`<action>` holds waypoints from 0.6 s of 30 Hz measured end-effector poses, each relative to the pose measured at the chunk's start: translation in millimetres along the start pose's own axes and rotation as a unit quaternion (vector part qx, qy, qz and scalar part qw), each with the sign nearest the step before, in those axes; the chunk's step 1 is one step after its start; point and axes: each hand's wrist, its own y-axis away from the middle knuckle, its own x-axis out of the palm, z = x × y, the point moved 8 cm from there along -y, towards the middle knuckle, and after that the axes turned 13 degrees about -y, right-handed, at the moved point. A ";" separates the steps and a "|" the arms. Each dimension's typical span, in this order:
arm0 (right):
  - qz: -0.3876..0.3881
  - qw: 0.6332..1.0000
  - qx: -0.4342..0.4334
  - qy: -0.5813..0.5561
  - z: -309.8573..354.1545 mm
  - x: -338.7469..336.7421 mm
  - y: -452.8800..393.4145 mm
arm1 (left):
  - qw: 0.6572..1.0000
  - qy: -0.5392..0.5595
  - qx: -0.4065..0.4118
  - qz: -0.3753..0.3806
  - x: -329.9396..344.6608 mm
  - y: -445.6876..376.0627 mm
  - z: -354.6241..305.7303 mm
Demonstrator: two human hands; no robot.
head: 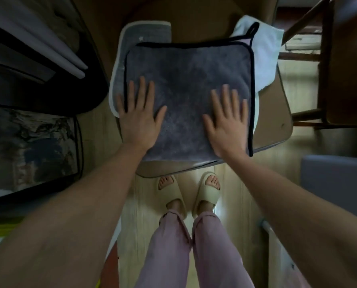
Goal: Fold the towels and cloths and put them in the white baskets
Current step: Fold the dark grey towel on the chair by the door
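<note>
Dim room with a pale wood-plank floor [231,196], and in the middle of it a small brown table with rounded corners [277,121] seen from straight above. On that table lies a dark grey plush towel with black piping around the edge [186,80], spread flat and covering most of the tabletop, its near edge right at the table's near edge. The left hand [139,117] is pressed palm-down on the near left part of it, fingers straight and spread a bit apart, thumb angled out toward the centre. The right hand [228,123] does the same on the near right part, fingers straight and close together, thumb out to the side, slightly blurred. Neither one is gripping anything, both forearms are bare and reach straight down from the camera. I count three cloths total: the grey one on top, a second grey cloth with a pale border [132,38] poking out from under it at the far left, and a white towel [263,53] bunched at the far right corner, hanging a little over the side. Below the table you can see two feet in beige slide sandals [206,194] and pink trousers [173,246]. A wooden chair [339,80] stands to the right, dark furniture [38,59] on the left.
</note>
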 end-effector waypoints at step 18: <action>0.131 0.960 -0.242 -0.058 54.4 -8.3 67.4 | 0.943 0.225 0.244 0.039 -27.2 82.6 -24.4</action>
